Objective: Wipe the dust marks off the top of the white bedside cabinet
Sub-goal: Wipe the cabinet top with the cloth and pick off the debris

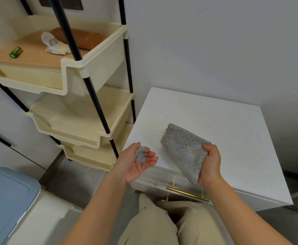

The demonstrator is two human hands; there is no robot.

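Nubby grey cloth [183, 149], matt white cabinet [224, 121]

White bedside cabinet [206, 112] with bare matte top, folded grey cloth [181, 147] resting on its front part

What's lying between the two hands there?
Only bare white cabinet top, seen in the head view. The left hand cups grey fluff; the right hand holds the grey cloth.

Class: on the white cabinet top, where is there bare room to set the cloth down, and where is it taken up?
Bare: the cabinet top from the wall forward, and its right side. Crowded: the front, where the right hand holds the grey cloth and the left hand cups a dust clump.
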